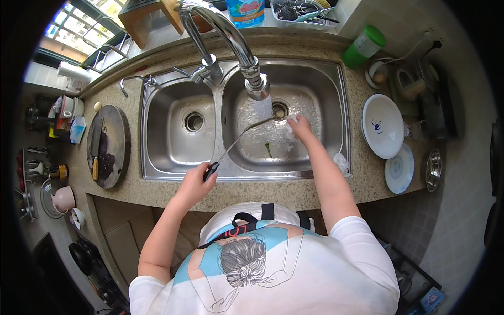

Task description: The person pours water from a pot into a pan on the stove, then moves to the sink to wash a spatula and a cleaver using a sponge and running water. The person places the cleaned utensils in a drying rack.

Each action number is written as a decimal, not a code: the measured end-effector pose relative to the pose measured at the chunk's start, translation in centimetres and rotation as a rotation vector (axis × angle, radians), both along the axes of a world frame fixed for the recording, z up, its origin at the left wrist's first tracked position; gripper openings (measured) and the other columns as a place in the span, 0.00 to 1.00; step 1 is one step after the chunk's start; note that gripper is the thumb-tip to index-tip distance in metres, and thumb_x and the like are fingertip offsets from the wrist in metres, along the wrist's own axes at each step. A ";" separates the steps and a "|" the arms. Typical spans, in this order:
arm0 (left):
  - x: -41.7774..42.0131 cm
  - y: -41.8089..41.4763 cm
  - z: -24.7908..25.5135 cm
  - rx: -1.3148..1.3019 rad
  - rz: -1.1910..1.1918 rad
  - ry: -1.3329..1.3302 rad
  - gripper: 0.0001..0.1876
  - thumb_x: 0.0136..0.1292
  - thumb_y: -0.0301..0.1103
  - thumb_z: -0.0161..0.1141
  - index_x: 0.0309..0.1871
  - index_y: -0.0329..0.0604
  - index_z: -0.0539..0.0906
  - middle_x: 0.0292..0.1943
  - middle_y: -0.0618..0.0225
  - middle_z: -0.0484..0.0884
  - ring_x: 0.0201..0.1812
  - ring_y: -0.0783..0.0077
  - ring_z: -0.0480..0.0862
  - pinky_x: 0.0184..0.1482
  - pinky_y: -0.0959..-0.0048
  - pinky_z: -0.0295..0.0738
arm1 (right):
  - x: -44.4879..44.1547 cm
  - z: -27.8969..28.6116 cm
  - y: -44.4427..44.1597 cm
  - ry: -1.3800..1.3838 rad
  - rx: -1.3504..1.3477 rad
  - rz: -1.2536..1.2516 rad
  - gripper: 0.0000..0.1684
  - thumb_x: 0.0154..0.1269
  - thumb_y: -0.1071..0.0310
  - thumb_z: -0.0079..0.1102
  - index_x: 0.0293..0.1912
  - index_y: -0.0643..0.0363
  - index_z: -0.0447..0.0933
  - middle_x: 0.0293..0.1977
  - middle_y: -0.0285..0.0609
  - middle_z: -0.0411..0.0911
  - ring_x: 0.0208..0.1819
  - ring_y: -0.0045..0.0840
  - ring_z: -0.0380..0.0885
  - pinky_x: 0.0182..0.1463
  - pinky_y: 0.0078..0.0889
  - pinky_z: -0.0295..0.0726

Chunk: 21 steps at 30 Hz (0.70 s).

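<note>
My left hand [199, 183] grips the black handle of a long, thin metal utensil [235, 142] at the sink's front edge. The utensil's far end, narrow and brownish, reaches under the running water beside the drain [280, 110] of the larger steel basin [327, 145]. Over that basin, right of the drain, my right hand [300, 128] holds a crumpled whitish, translucent piece, perhaps wet tissue or film [290, 128]. Water pours from the chrome faucet [258, 88]. A green vegetable scrap [268, 149] lies on the basin floor.
On the left counter, a knife [95, 143] lies on a round cutting board [122, 145] near an egg [97, 106]. A crumpled white tissue [341, 163] sits at the sink's right rim. Right of it are a white bowl [382, 126], a plate [399, 169] and a green-lidded container [363, 47].
</note>
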State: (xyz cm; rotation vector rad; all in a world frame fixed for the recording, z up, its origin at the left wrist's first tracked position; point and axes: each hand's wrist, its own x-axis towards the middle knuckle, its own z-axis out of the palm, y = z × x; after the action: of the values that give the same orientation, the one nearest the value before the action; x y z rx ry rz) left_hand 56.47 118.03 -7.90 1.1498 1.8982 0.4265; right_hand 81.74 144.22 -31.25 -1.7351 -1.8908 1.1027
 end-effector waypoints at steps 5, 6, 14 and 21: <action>-0.7 -0.7 -1.4 0.180 -0.130 0.372 0.14 0.50 0.30 0.62 0.38 0.36 0.72 0.28 0.50 0.79 0.33 0.46 0.79 0.34 0.57 0.72 | -3.7 10.5 -0.6 0.388 -0.171 0.183 0.16 0.58 0.60 0.59 0.37 0.65 0.76 0.33 0.48 0.80 0.37 0.31 0.79 0.40 0.34 0.74; -0.7 -0.5 -1.6 0.180 -0.128 0.350 0.14 0.50 0.30 0.62 0.38 0.36 0.71 0.28 0.50 0.79 0.33 0.46 0.79 0.34 0.57 0.72 | -4.6 10.5 -1.3 0.374 -0.153 0.213 0.14 0.59 0.60 0.58 0.35 0.63 0.76 0.31 0.48 0.79 0.36 0.33 0.79 0.39 0.36 0.74; -1.5 -1.4 -1.2 0.176 -0.091 0.195 0.15 0.48 0.28 0.63 0.39 0.37 0.73 0.28 0.51 0.79 0.32 0.48 0.80 0.33 0.61 0.72 | -9.4 11.6 -3.6 0.007 0.169 0.354 0.21 0.64 0.52 0.46 0.30 0.58 0.78 0.35 0.55 0.77 0.39 0.48 0.76 0.44 0.46 0.73; -0.3 -1.9 -2.1 0.184 0.000 0.113 0.14 0.49 0.28 0.64 0.39 0.37 0.74 0.29 0.50 0.80 0.32 0.50 0.81 0.33 0.64 0.73 | -4.1 4.7 -0.7 -0.105 -0.195 0.224 0.19 0.66 0.54 0.44 0.38 0.60 0.74 0.31 0.46 0.77 0.33 0.39 0.77 0.38 0.41 0.75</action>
State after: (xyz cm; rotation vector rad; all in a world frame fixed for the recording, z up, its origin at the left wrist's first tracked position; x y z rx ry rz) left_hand 56.15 116.11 -9.95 1.3188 1.9885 0.5559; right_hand 77.64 143.50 -26.55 -1.7441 -2.1467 1.3416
